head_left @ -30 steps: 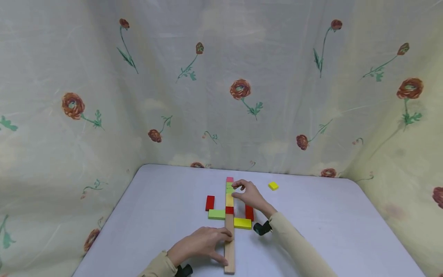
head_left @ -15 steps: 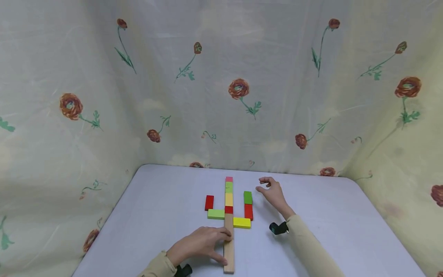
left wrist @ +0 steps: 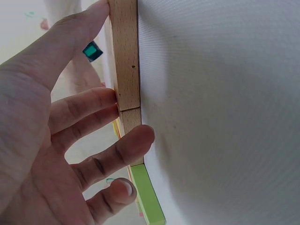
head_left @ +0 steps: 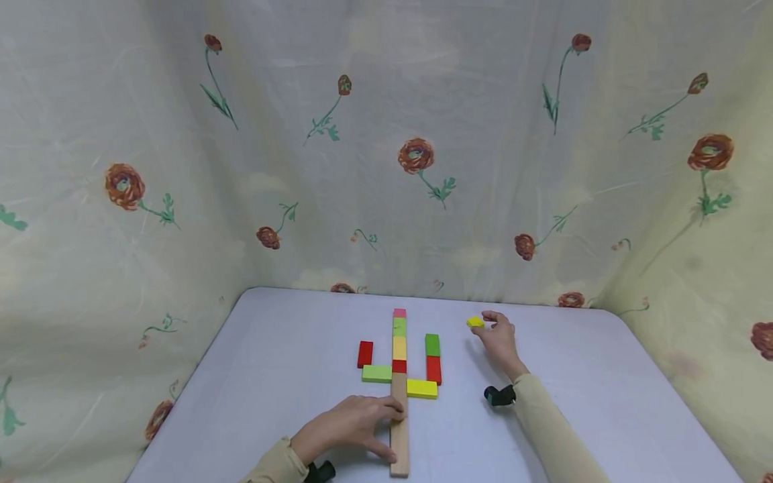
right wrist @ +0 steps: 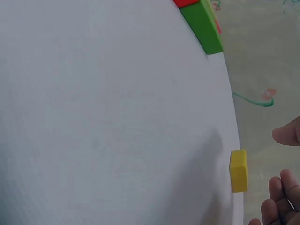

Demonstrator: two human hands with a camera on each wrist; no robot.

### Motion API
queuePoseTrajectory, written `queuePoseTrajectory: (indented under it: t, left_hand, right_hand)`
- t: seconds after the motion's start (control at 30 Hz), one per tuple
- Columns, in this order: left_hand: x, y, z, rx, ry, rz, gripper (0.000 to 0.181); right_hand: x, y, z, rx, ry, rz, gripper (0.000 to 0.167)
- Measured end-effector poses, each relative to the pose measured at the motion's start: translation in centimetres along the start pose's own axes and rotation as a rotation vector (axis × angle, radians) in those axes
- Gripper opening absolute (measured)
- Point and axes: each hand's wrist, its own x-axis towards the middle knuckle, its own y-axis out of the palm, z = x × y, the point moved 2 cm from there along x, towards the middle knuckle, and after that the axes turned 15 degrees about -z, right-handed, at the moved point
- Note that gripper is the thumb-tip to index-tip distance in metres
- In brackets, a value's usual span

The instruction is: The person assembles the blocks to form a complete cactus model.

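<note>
My left hand (head_left: pixel 350 424) rests its thumb and fingertips on two plain wooden blocks (head_left: pixel 400 449) lying end to end; the left wrist view shows the seam between these blocks (left wrist: pixel 125 61). At the back right, my right hand (head_left: pixel 502 345) reaches over a small yellow block (head_left: pixel 474 322), thumb and fingers parted. In the right wrist view that yellow block (right wrist: pixel 239 171) lies on the table, apart from the thumb (right wrist: pixel 287 133). Beyond the wooden blocks runs a column of red (head_left: pixel 399 366), pale yellow (head_left: pixel 399 348), green (head_left: pixel 399 327) and pink (head_left: pixel 400 312) blocks.
A light green block (head_left: pixel 377 373) and a red block (head_left: pixel 365 353) stand left of the column. Right of it are a yellow block (head_left: pixel 422 388), a red block (head_left: pixel 433 369) and a green block (head_left: pixel 432 345). Flowered cloth (head_left: pixel 417 201) surrounds the white table (head_left: pixel 290 362).
My right hand has gone from above the column to the right, toward the small yellow block, uncovering the green block on the right. My left hand stays put.
</note>
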Motion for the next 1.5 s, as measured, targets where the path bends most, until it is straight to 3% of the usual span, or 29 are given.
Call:
queuePoseTrajectory:
  t: [0.47, 0.83, 1.23, 1.5]
  left_hand:
    - [0.0, 0.1, 0.2, -0.007, 0.002, -0.008, 0.066]
    - [0.1, 0.1, 0.2, -0.002, -0.004, 0.001, 0.066]
    - [0.0, 0.2, 0.2, -0.001, -0.005, 0.001, 0.066]
    - [0.1, 0.3, 0.3, -0.008, -0.008, 0.005, 0.066]
  right_hand:
    - [0.7, 0.7, -1.2, -0.055, 0.112, 0.032, 0.056]
    - [1.3, 1.1, -1.6, -0.147, 0.07, 0.024, 0.044]
    - [1.3, 1.1, -1.7, -0.128, 0.068, 0.053, 0.042]
    - [0.8, 1.3, 0.0, -0.056, 0.095, 0.098, 0.042]
